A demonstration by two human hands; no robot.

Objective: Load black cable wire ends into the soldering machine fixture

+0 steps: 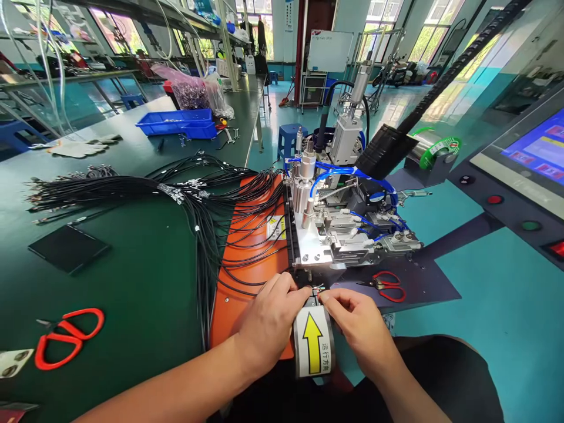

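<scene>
My left hand (pixel 268 317) and my right hand (pixel 359 326) meet at the front of a small metal machine (pixel 343 229) with blue air hoses. Together their fingertips pinch the end of a thin black cable (pixel 315 290), whose short coloured wire ends show between the fingers. Below the hands a white label with a yellow arrow (pixel 312 343) lies on a black track. A fan of many black cables (pixel 211 205) spreads over the orange plate (pixel 247 264) on the left and runs toward the machine.
Red scissors (pixel 66 338) lie at the near left on the green bench, a second red pair (pixel 388 286) just right of the machine. A black pad (pixel 68 248), a blue tray (pixel 176 122), a control panel with a screen (pixel 529 158) and a solder reel (pixel 440 150) stand around.
</scene>
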